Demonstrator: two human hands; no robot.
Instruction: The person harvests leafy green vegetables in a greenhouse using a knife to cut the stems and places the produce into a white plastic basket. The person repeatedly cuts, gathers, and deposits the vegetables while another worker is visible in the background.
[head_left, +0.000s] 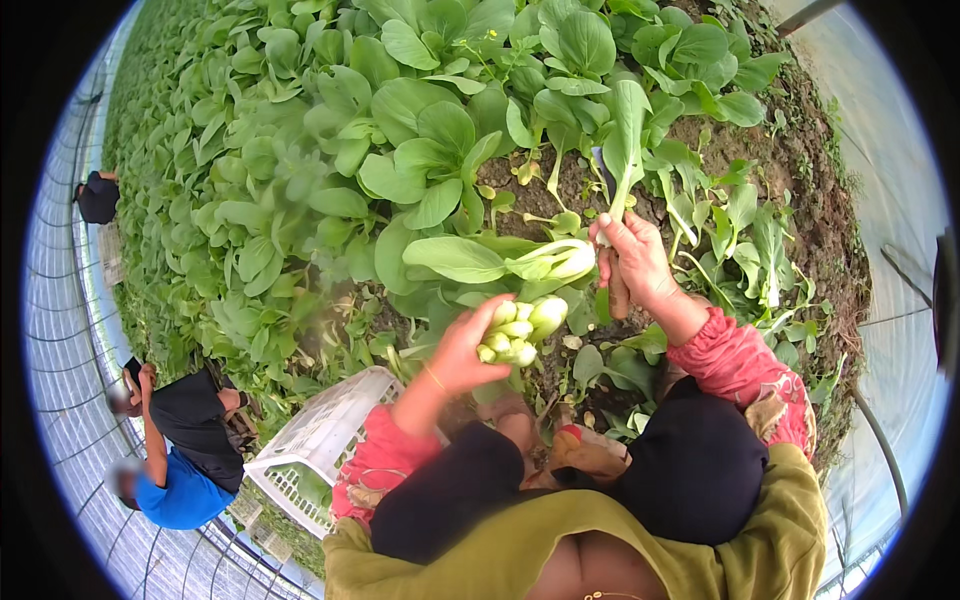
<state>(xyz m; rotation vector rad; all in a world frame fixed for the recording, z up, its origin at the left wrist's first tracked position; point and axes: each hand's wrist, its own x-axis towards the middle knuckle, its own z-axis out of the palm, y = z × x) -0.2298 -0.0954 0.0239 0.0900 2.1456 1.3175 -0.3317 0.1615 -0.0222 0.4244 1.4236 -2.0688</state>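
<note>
My left hand (466, 349) is closed around several heads of bok choy (523, 330), their pale stem ends pointing to the right. My right hand (636, 255) holds the wooden handle (618, 289) of a knife together with a bok choy leaf (624, 142) whose blade points up and away. The dark knife blade (602, 171) shows partly behind that leaf. Between my hands lies another bok choy head (559, 261), its pale base close to my right fingers; what supports it is hidden.
A white plastic crate (337, 427) with greens inside stands at my left. Dense bok choy plants (427, 150) grow ahead. Cut leaves (742, 247) lie on soil at the right, beside plastic sheeting (892, 172). Several people are at the left, one in a blue shirt (184, 491).
</note>
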